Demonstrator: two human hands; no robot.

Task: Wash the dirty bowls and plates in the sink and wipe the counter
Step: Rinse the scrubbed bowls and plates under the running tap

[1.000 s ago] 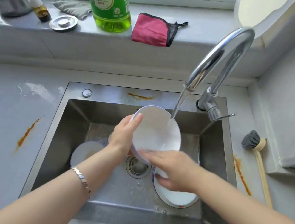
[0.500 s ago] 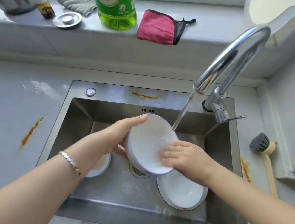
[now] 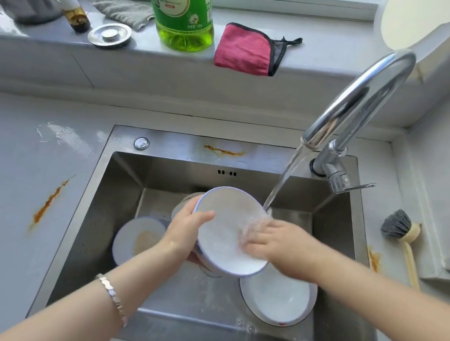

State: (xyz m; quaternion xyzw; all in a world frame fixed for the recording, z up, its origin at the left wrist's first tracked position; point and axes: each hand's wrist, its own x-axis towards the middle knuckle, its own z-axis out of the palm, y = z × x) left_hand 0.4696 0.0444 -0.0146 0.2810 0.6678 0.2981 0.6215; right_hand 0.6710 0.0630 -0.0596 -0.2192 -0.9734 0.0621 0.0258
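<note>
Over the steel sink (image 3: 108,210), the left hand (image 3: 186,231) grips the white bowl (image 3: 225,230) by its rim, thumb inside, tilted under the tap stream (image 3: 283,180). The right hand (image 3: 279,246) rubs the inside; its fingers are motion-blurred, so their spread is unclear. Best to turn the bowl so the water reaches all of it. Another bowl (image 3: 282,297) sits under the right wrist; the stained dish (image 3: 136,239) is partly hidden.
</note>
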